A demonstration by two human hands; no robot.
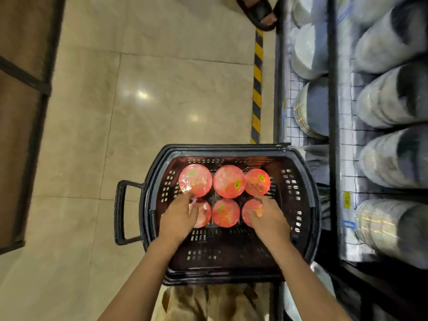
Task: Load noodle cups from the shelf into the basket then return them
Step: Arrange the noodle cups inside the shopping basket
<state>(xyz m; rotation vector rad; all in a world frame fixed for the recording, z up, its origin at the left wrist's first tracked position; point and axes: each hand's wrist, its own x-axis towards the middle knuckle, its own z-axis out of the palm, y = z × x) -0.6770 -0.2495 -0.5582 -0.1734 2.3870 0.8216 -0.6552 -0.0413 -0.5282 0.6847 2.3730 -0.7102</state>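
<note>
The left hand (179, 214) lies over the near-left noodle cup (203, 213), fingers curled around its lid rim. The right hand (268, 216) grips the near-right noodle cup (249, 212) the same way. Six red-lidded cups stand upright in two rows of three at the far end of the black basket (310, 205); the near-middle cup (225, 212) stands between the hands. The basket rests on the tiled floor (162, 100), beside a shelf (333, 89) of stacked bowls (310, 52).

Perforated matt plastic basket (298, 195); glossy film-wrapped cups (225, 213); polished floor tiles (162, 100).
</note>
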